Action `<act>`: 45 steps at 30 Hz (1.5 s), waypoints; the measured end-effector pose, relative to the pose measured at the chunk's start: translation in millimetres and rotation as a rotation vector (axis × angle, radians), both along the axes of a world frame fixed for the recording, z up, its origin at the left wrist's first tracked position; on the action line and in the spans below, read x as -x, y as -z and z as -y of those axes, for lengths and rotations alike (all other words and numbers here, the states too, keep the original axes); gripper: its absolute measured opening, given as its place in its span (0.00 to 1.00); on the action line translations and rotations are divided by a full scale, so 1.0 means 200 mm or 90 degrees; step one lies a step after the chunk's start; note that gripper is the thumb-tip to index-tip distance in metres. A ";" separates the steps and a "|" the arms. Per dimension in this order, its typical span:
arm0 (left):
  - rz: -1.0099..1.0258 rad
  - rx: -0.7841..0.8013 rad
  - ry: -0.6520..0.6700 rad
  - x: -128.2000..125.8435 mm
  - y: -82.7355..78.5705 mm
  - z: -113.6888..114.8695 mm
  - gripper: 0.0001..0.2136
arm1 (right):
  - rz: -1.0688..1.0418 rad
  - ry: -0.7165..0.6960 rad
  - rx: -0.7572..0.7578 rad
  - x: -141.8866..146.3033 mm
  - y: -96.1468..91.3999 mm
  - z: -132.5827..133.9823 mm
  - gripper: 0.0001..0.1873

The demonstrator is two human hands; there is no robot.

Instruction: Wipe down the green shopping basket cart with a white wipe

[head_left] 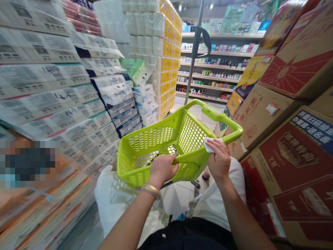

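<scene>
Down a narrow shop aisle, two hands work over one lime-green plastic basket [153, 142], which is tilted and has mesh walls and two raised handles [223, 118]. The left hand [163, 169] is closed around the basket's near rim in a firm, full grip, with one gold bangle [151, 191] on its wrist. The right hand [220, 161] pinches one white tissue [212, 144] in a narrow hold, pressing it to the rim just below the right handle.

On the left rise stacks of plastic-wrapped toilet paper [44, 80], too many to count, with a pixelated patch [28, 163] covering part of them. Farther along stands a stack with yellow bands [166, 66]. On the right, at least four printed cardboard cartons [286, 166] lean into view. Beyond the basket are one metal pole [191, 76], carrying one black hook [203, 41], and a shelf unit [213, 66] with five tiers of small packaged goods. White floor tiles [177, 198] show below, and two spotlights [179, 7] glow on the ceiling.
</scene>
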State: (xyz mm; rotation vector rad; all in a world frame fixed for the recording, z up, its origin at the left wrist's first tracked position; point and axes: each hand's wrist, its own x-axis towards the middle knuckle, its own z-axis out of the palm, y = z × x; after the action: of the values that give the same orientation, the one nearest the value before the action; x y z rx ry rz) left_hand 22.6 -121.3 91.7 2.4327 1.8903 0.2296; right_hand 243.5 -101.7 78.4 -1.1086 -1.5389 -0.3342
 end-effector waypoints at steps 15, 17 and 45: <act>0.002 -0.023 0.009 0.01 0.01 0.01 0.11 | 0.011 -0.030 0.021 0.03 0.01 0.01 0.23; 0.004 -0.016 0.004 0.01 0.00 0.01 0.12 | 0.005 -0.012 0.021 0.03 0.00 0.01 0.24; -0.002 -0.022 0.012 0.03 0.01 0.02 0.12 | 0.103 -0.139 0.072 0.06 0.03 0.05 0.25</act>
State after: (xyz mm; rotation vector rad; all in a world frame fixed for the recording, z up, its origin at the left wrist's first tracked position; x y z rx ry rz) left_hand 16.8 -124.4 89.4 2.4730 1.8787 0.2599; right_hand 231.1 -112.3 71.7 -1.0074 -1.8230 -0.1934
